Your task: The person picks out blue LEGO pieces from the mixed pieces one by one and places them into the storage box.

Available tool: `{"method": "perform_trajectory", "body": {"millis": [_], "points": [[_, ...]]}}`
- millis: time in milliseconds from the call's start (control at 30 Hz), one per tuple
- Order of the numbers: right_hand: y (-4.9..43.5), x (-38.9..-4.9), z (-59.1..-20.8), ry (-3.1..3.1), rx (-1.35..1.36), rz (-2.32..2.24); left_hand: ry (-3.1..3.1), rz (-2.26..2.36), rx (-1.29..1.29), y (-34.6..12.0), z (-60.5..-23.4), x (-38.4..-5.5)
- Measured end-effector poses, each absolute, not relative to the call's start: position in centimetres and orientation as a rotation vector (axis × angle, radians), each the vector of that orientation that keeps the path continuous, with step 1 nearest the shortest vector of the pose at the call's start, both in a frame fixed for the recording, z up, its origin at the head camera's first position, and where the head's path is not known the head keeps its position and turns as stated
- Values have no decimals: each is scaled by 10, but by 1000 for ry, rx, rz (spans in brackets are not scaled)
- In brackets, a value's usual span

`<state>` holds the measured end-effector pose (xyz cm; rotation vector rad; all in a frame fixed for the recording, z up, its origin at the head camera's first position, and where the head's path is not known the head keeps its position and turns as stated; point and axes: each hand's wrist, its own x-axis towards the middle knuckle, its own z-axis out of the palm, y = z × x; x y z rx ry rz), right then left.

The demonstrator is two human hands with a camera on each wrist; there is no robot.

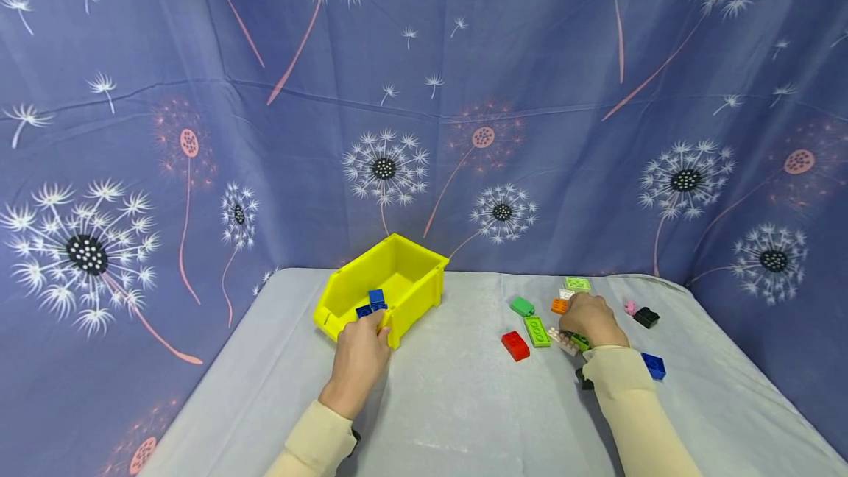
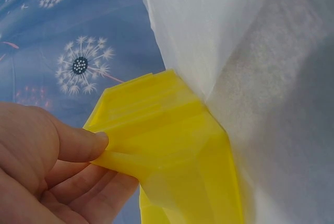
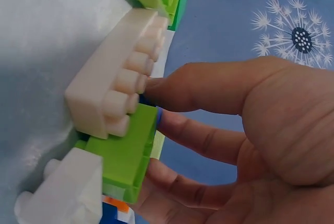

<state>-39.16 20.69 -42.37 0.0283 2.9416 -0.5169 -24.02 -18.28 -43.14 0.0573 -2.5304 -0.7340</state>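
My left hand (image 1: 361,355) holds the near rim of a yellow bin (image 1: 424,308), thumb on one side and fingers on the other. Two blue bricks (image 1: 376,297) lie inside the bin. Among the scattered bricks, my right hand (image 1: 594,319) has its thumb and index finger around a blue brick (image 3: 149,99), mostly hidden behind other bricks. Close to those fingertips are a pale pink brick (image 3: 94,83) with round studs and a lime green brick (image 3: 122,151). A white brick (image 3: 68,187) lies just below them in the right wrist view.
Left of my right hand lie a red brick (image 1: 515,346), a flat lime brick (image 1: 537,331) and a green brick (image 1: 522,306). An orange brick (image 1: 559,306) is beside the hand. To its right are a black brick (image 1: 645,317) and another blue brick (image 1: 654,366). A patterned curtain (image 1: 424,109) hangs behind.
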Motion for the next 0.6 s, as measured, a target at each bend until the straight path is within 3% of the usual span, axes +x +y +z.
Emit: {"method": "perform_trajectory", "body": {"millis": [600], "points": [[206, -383, -408, 2982, 9, -712, -2543, -741, 68, -182, -431, -239]]}}
